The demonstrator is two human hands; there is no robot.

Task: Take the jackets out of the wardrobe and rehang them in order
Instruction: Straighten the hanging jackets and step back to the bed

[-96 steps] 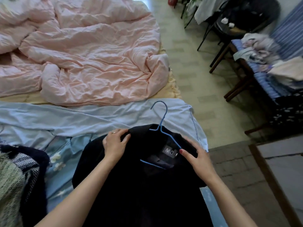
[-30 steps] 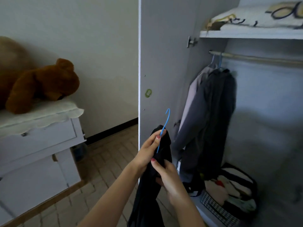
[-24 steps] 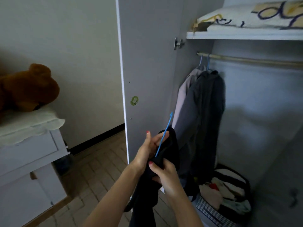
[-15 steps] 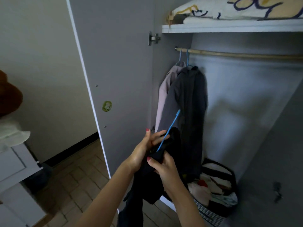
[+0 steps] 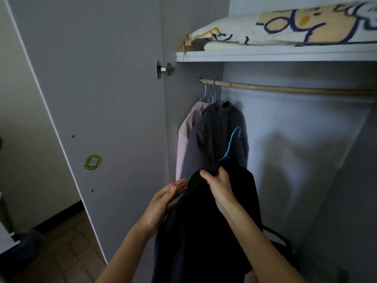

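Now the right hand (image 5: 219, 185) pinches the collar of a black jacket (image 5: 206, 231) at its top, fingers curled into the fabric, and the garment hangs straight down in front of the open wardrobe. Its blue wire hanger (image 5: 231, 146) pokes up out of the collar, hook tilted toward the rail but well below it. The left hand (image 5: 163, 201) sits just beside the jacket's left shoulder, fingers fairly straight and touching the cloth, gripping nothing. Up on the wooden rail (image 5: 285, 89), at its left end against the wardrobe wall, two blue hangers carry a pale pink jacket (image 5: 183, 144) and a grey jacket (image 5: 212, 135), touching each other. Above, folded patterned bedding (image 5: 285, 29) lies on the shelf (image 5: 265, 55). The wardrobe door (image 5: 91, 99) stands open at left, a round green sticker (image 5: 93, 162) on it
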